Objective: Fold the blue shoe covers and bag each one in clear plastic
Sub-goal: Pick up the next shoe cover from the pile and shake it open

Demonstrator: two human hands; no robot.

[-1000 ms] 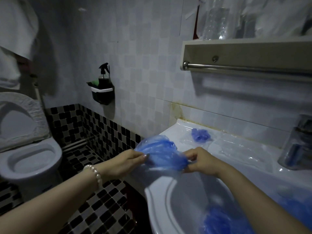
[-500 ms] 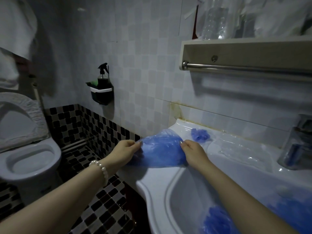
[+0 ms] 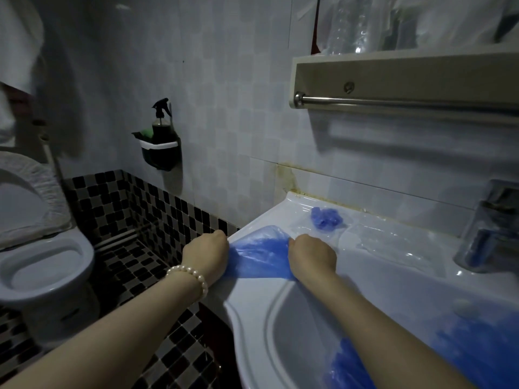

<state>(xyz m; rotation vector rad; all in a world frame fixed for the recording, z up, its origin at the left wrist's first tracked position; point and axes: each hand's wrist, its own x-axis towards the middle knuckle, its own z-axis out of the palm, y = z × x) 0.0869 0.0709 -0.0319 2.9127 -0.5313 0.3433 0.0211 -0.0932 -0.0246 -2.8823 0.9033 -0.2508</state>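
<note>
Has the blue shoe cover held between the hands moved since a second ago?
Yes. The blue shoe cover has come down from the air onto the sink rim, nearer the wall, with the left hand and right hand holding its ends.

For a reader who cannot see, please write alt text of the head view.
Two hands, the left hand and the right hand, hold a blue shoe cover flat on the rim of a white sink. A bagged blue cover lies behind, and a toilet stands at left.
</note>
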